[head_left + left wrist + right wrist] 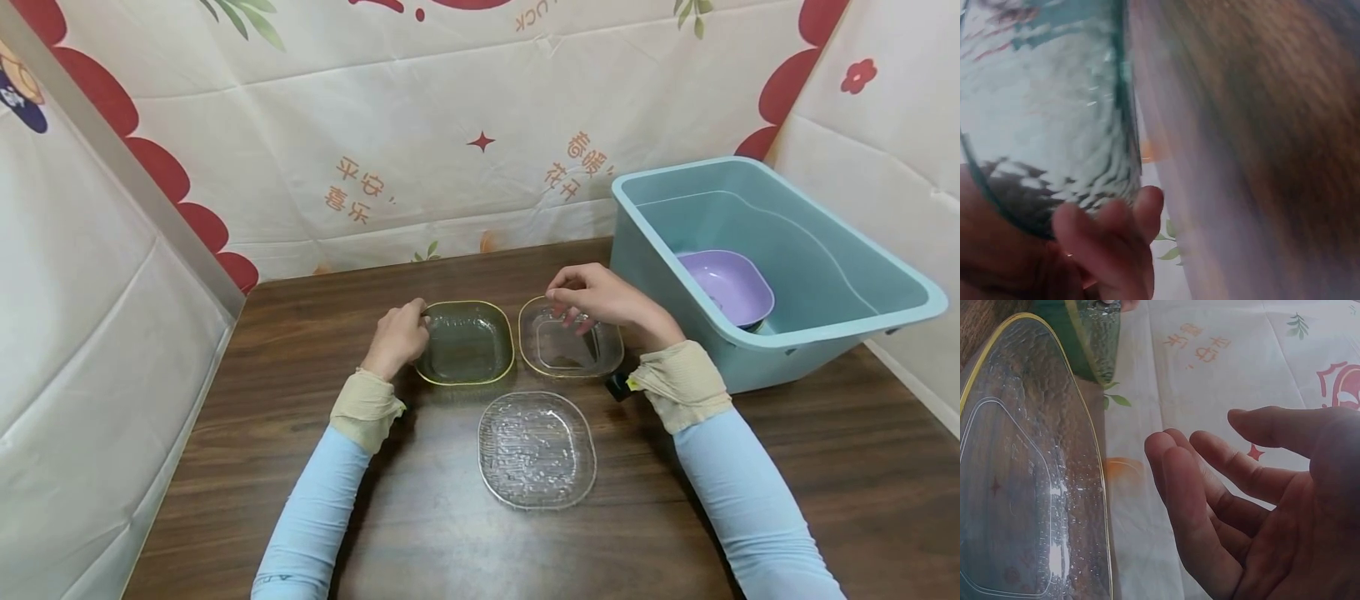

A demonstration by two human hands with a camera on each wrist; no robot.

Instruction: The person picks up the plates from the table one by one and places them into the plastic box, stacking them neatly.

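Note:
A dark green translucent square dish (pixel 465 343) with a yellow rim sits on the table, and my left hand (pixel 397 337) grips its left edge. In the left wrist view, curled fingers (pixel 1107 240) hold the textured glass dish (pixel 1054 119); the thumb is hidden. Right of it lies a clear square dish (pixel 537 337), also yellow-rimmed. My right hand (pixel 600 296) hovers over its far right part, and in the right wrist view the loosely bent fingers (pixel 1185 494) are apart from the dish and hold nothing. Nearer me lies a clear ribbed plate (pixel 537 450).
A large light-blue bin (pixel 667 250) stands at the right, close beside my right forearm. Inside it lies a purple bowl (pixel 731 283) on top of something dark. A printed cloth (pixel 450 108) hangs behind the wooden table (pixel 285 375).

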